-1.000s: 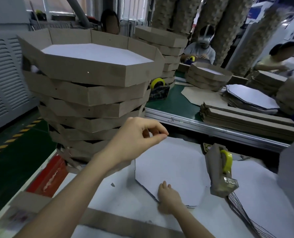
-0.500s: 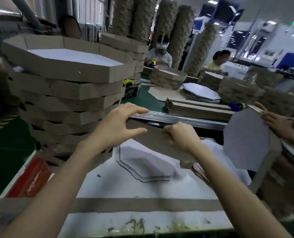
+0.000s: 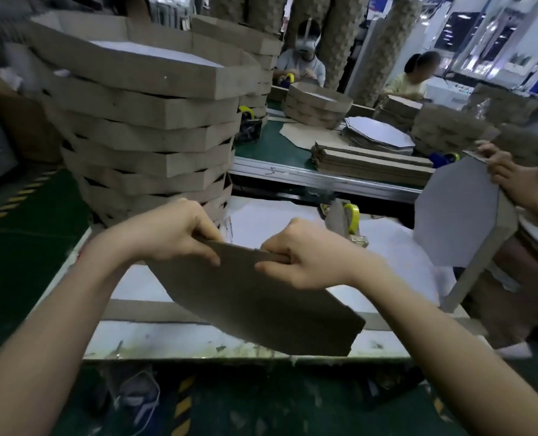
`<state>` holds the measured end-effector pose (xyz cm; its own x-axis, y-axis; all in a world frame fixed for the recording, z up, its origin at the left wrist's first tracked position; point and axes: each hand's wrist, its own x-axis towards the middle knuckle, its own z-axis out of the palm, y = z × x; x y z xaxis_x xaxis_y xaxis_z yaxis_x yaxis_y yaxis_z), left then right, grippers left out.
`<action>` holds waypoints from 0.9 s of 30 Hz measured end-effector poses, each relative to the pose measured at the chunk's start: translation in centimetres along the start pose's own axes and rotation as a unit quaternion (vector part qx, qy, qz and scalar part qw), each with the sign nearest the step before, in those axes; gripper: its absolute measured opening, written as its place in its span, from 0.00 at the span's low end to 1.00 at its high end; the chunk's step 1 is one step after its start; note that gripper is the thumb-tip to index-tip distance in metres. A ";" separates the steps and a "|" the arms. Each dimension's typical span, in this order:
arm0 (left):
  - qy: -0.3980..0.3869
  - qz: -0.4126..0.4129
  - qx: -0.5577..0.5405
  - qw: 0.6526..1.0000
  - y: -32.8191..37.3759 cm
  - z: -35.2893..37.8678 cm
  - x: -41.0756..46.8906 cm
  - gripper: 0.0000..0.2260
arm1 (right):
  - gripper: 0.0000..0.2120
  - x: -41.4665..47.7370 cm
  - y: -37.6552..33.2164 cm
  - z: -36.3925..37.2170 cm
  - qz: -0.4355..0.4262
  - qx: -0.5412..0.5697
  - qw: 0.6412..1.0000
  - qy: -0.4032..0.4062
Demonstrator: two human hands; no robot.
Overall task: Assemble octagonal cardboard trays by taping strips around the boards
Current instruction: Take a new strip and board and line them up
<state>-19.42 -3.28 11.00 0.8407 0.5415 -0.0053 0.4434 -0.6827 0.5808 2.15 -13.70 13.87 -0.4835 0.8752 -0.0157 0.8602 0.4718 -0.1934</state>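
Over the table (image 3: 179,343): strip (image 3: 261,309) held up off it, tilted
Left hand (image 3: 170,237): gripping strip's top edge, fingers behind, thumb on the near side
Right hand (image 3: 305,259): pinching the same edge, just beside the left

The single view comes from a wide-angle camera on the person's head, and it faces forward and down over the white-topped work table (image 3: 167,338), with both forearms entering from the bottom corners. The left hand (image 3: 173,234) and the right hand (image 3: 305,256), which grip a flat brown cardboard strip (image 3: 261,303), are very near the lens at the centre. The tall stack of brown octagonal cardboard trays (image 3: 148,121) stands close at the left, and the green-topped bench (image 3: 280,149) lies farther behind.
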 end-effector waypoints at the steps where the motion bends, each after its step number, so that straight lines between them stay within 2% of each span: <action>1: 0.003 -0.003 -0.014 1.000 -0.4 0.2 -0.7 0.07 | 0.24 0.4 -0.3 0.6 -0.006 0.001 1.000 -0.003; 4: 0.013 -0.016 -0.037 0.999 -1.5 0.8 -2.6 0.09 | 0.18 1.4 -0.9 1.9 -0.044 0.035 0.998 -0.012; 6: 0.011 -0.024 -0.067 0.997 -2.2 1.0 -3.8 0.11 | 0.17 1.9 -0.7 2.1 -0.063 0.141 0.988 -0.023; 8: 0.003 -0.029 -0.097 0.995 -2.7 1.2 -4.9 0.13 | 0.19 2.5 0.4 2.4 -0.025 0.303 0.952 -0.021; 10: -0.002 -0.026 -0.112 0.993 -3.0 1.3 -5.9 0.15 | 0.19 3.8 2.4 3.8 0.049 0.366 0.929 0.025; 12: -0.002 -0.032 -0.124 0.992 -3.1 1.2 -6.4 0.16 | 0.17 5.6 4.8 6.5 0.119 0.293 0.947 0.048; 15: 0.005 -0.044 -0.138 0.989 -3.0 1.0 -6.3 0.16 | 0.14 7.7 8.1 11.9 0.180 0.157 0.970 -0.045; 17: 0.005 -0.053 -0.144 0.988 -2.7 0.8 -6.0 0.15 | 0.12 8.6 10.0 15.5 0.184 0.070 0.973 -0.118; 20: 0.000 -0.070 -0.146 0.987 -2.7 0.5 -5.8 0.15 | 0.10 9.2 11.9 20.2 0.176 -0.039 0.969 -0.169; 25: -0.011 -0.081 -0.135 0.988 -2.9 0.2 -5.4 0.14 | 0.28 8.9 13.4 25.9 0.172 -0.061 0.961 -0.207; 27: -0.007 -0.083 -0.142 0.986 -3.0 0.2 -5.1 0.15 | 0.28 8.8 13.5 27.0 0.152 -0.088 0.962 -0.208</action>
<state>-24.98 -4.14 9.13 0.7690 0.6258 -0.1304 0.4724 -0.4189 0.7755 5.18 -2.55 -15.41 -0.1963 0.8748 -0.4429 0.9687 0.2431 0.0508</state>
